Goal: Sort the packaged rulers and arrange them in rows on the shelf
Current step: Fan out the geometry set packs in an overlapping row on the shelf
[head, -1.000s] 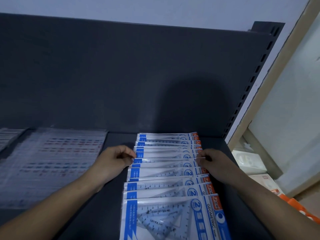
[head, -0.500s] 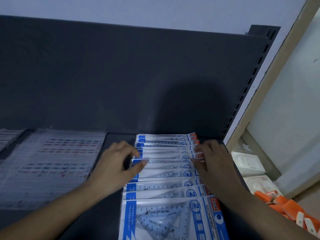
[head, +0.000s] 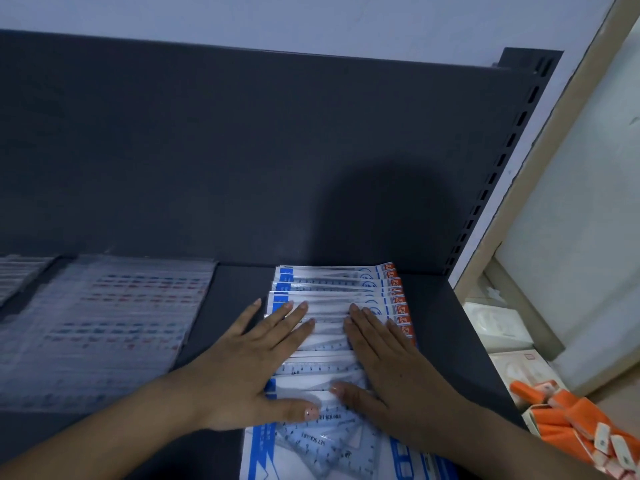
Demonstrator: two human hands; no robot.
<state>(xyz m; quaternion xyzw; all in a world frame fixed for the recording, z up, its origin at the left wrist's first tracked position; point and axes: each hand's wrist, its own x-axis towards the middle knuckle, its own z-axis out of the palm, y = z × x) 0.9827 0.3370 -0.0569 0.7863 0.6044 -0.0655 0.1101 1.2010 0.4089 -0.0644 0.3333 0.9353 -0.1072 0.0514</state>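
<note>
Left fingers: straight and spread, lying flat on top of the packs. They hold nothing, and your little finger hangs off the row's left edge towards the bare shelf.
Right fingers: also straight and flat, with nothing gripped. The tips reach about as far back as the left ones.
Thumbs: both stretch inward over a nearer pack and nearly meet.
Left hand: palm down over the blue ends of the packs.
Right hand: palm down over the right half, with the orange ends showing just past it.
Set-square packs: one overlapped row lying on the dark shelf, directly under both palms.
Axis: the row runs away from you to the back panel, and each pack lies crosswise, left to right.
What the move turns on: the rear packs lie beyond your fingertips and the front pack lies by your wrists. Neither hand is nearer, so pressing or sliding looks like work for both hands along the row's length.
Changed since half a second ago: your hands were at the row's side edges with the fingers bent. They have now moved inward and flattened on top.
Beside the row: clear packets lie to the left, apart from it. Orange items lie off the shelf to the right.
</note>
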